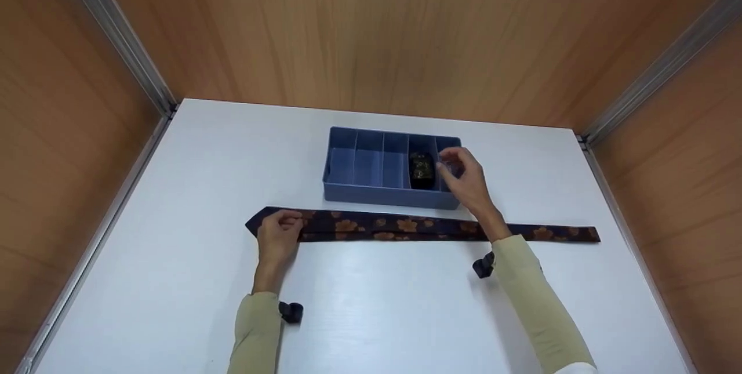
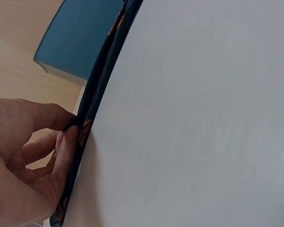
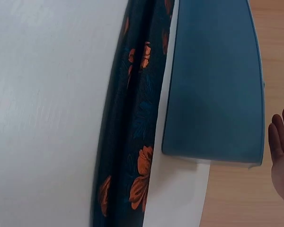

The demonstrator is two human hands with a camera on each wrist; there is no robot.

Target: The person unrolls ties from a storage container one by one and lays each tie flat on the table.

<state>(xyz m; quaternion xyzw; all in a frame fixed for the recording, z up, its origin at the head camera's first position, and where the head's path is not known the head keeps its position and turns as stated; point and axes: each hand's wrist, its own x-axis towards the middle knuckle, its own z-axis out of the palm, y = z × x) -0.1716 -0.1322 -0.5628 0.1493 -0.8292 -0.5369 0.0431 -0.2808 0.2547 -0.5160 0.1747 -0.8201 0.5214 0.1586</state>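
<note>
A dark necktie (image 1: pixel 406 226) with orange-brown flowers lies stretched sideways across the white table, its broad pointed end at the left. Close to that end, my left hand (image 1: pixel 280 235) pinches the fabric; thumb and fingertips meet at the tie's edge in the left wrist view. My right hand (image 1: pixel 470 185) is over the rightmost compartment of a blue divided box (image 1: pixel 391 195), thumb and fingers curved and apart. Its fingers (image 3: pixel 277 137) show beyond the box in the right wrist view. A dark, gold-patterned rolled item (image 1: pixel 422 171) sits in the neighbouring compartment. My hand partly hides the rightmost compartment.
Behind the necktie, the box stands near the back of the white table (image 1: pixel 371 304). A wooden panel (image 1: pixel 359 32) rises behind it, and more wooden panels with metal edge strips close off both sides.
</note>
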